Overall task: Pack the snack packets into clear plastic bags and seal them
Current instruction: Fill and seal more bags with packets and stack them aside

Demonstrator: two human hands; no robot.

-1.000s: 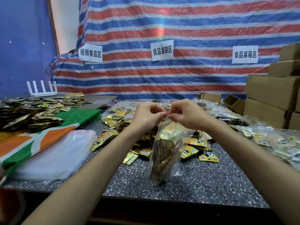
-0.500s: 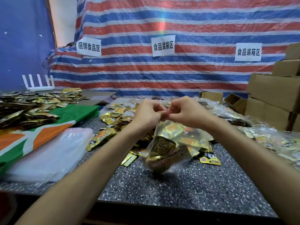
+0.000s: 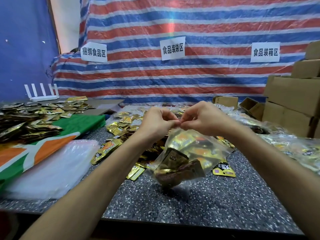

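Observation:
A clear plastic bag point(image 3: 187, 156) filled with gold and dark snack packets hangs above the speckled table point(image 3: 199, 203), tilted with its bottom toward me. My left hand point(image 3: 158, 121) and my right hand point(image 3: 201, 119) meet at the bag's top edge and both pinch it between thumb and fingers. Loose gold snack packets point(image 3: 121, 125) lie scattered on the table behind and under the bag. A stack of empty clear bags point(image 3: 52, 170) lies at the left.
A big heap of dark and gold packets point(image 3: 26, 122) covers a green and orange cloth point(image 3: 74, 125) at the left. Filled clear bags point(image 3: 297, 149) pile up at the right, in front of cardboard boxes point(image 3: 292, 104). A white router point(image 3: 43, 94) stands at the back left.
The filled bag has swung from hanging upright to tilted, its bottom lifted toward me. Both hands stayed pinched together on its top edge.

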